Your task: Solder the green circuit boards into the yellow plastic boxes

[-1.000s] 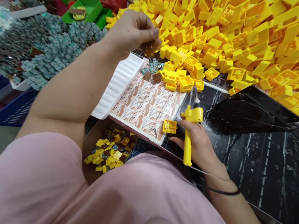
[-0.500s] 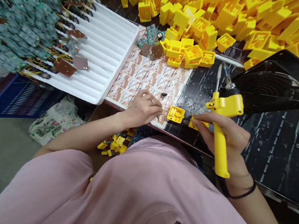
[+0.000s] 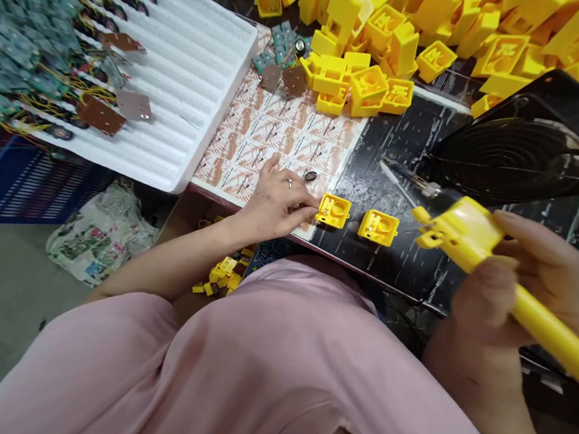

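My left hand (image 3: 285, 204), with a ring on one finger, rests at the table edge. Its thumb and index fingertips are pinched at the left side of a small open yellow plastic case (image 3: 334, 211). A second such case (image 3: 378, 228) lies just to the right, its hollow facing up. In my right hand (image 3: 529, 283) is a yellow soldering gun (image 3: 468, 234), fingers wrapped around its body. Its metal tip and feed tube point up and left, above the black table. Beyond my left fingers lies a small dark round part (image 3: 311, 176).
A white ridged foam tray (image 3: 201, 69) holds many wired circuit boards (image 3: 27, 42) at left. Yellow cases (image 3: 370, 89) are heaped at the back. A black fan (image 3: 516, 141) stands at right. Below the table edge are a blue crate (image 3: 16, 182) and loose yellow pieces (image 3: 225, 272).
My right hand has let go of the second yellow case and moved right, turning the soldering gun from upright to slanting leftward. My left fingers have reached the first case.
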The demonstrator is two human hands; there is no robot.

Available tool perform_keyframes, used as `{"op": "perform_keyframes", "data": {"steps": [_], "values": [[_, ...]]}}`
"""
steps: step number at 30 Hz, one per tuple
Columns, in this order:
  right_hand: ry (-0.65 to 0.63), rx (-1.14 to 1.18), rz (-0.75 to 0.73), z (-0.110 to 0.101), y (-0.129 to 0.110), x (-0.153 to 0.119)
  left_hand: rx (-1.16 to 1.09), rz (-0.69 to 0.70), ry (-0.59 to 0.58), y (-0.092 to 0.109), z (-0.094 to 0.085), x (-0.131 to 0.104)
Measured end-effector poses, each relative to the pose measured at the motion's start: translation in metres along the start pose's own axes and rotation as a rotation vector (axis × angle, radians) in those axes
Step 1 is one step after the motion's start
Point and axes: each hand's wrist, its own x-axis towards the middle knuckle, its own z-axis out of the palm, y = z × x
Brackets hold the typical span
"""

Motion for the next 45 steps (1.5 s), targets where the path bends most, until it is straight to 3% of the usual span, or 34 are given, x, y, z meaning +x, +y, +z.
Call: {"op": "perform_keyframes", "data": {"steps": [3, 5, 7, 11, 13, 16, 19, 24, 30, 35, 43, 45], "values": [[0.371, 0.140, 0.102, 0.006, 0.012, 0.002, -0.003, -0.012, -0.012, 0.005, 0.000, 0.004], [0.411, 0.165, 0.214, 0.007, 0.016, 0.000, 0.040, 0.001, -0.010, 0.008, 0.000, 0.006], [0.297, 0.152, 0.260, 0.002, 0.013, -0.005, 0.090, 0.015, -0.016, 0.012, -0.001, 0.008], [-0.103, 0.209, 0.249, -0.013, 0.000, -0.016, 0.146, 0.044, -0.038, 0.016, -0.001, 0.012], [-0.250, 0.234, 0.171, -0.017, -0.003, -0.017, 0.175, 0.068, -0.032, 0.016, -0.002, 0.013], [-0.377, 0.264, -0.058, -0.016, 0.000, -0.015, 0.219, 0.096, -0.030, 0.015, -0.002, 0.014], [-0.430, 0.253, -0.192, -0.011, 0.002, -0.011, 0.248, 0.113, -0.046, 0.016, -0.003, 0.015], [-0.522, 0.185, -0.223, -0.004, -0.007, 0.002, 0.289, 0.122, -0.062, 0.019, -0.005, 0.016], [-0.615, 0.129, -0.459, -0.002, -0.010, 0.018, 0.323, 0.166, -0.041, 0.018, -0.002, 0.018], [-0.728, 0.052, -0.392, -0.011, -0.008, 0.016, 0.353, 0.169, -0.060, 0.018, -0.002, 0.020], [-0.688, 0.107, -0.470, -0.004, -0.009, 0.018, 0.352, 0.142, -0.072, 0.019, -0.001, 0.021], [-0.676, 0.111, -0.388, -0.010, -0.009, 0.017, 0.353, 0.141, -0.072, 0.019, -0.001, 0.021]]}}
